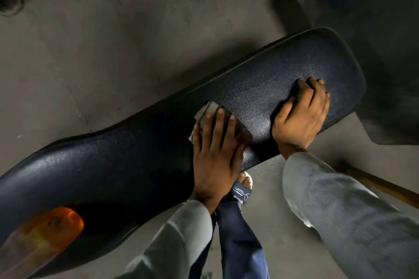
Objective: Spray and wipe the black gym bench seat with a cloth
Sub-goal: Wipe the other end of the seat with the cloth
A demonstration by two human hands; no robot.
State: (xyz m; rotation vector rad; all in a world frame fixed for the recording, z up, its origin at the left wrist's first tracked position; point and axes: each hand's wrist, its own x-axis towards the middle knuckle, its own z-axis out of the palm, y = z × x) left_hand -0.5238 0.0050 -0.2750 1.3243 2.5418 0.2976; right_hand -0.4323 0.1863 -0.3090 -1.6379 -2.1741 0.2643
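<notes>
The long black seat (140, 156) runs diagonally from lower left to upper right, and its textured top shines. My left hand (215, 154) lies flat on its middle, fingers spread, pressing down a small folded cloth (209, 108). The cloth's grey and brownish edges stick out past my fingertips. My right hand (301, 113) rests on the wider right end of the seat with its fingers bent, and I see nothing in it. No spray bottle is in view.
An orange lamp lens (47, 235) sits below the seat at lower left. My foot in a dark sandal (243, 188) stands on the grey concrete floor (113, 41). A dark bulky shape (374, 29) fills the upper right, and a wooden strip (385, 186) lies at the right.
</notes>
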